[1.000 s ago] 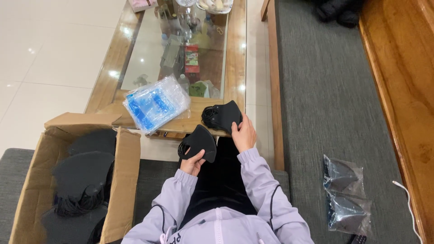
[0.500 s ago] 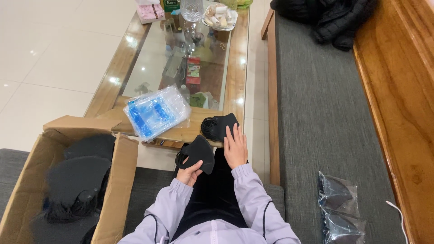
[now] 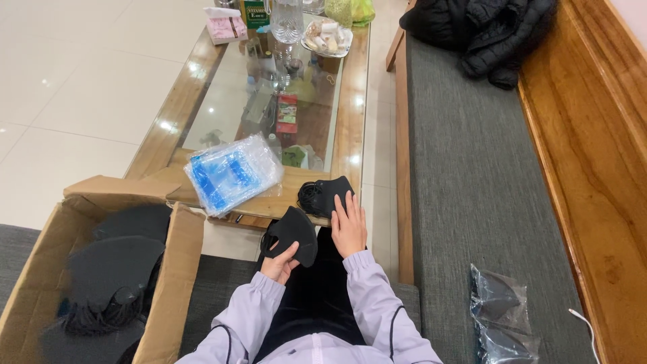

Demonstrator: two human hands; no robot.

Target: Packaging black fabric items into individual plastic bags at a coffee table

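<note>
My left hand holds a folded black face mask by its lower edge, just in front of my lap. My right hand lies flat, fingers together, on the near edge of a small pile of black masks that rests on the near corner of the glass-topped wooden coffee table. A stack of clear and blue plastic bags lies on the table to the left of the pile.
An open cardboard box with several black masks stands at my left. Bagged masks lie on the grey bench cushion at right, a black jacket at its far end. Bottles, a jug and boxes crowd the table's far end.
The view has tilted up toward the far end of the table. My right hand has settled flat on the mask pile; my left hand keeps its mask.
</note>
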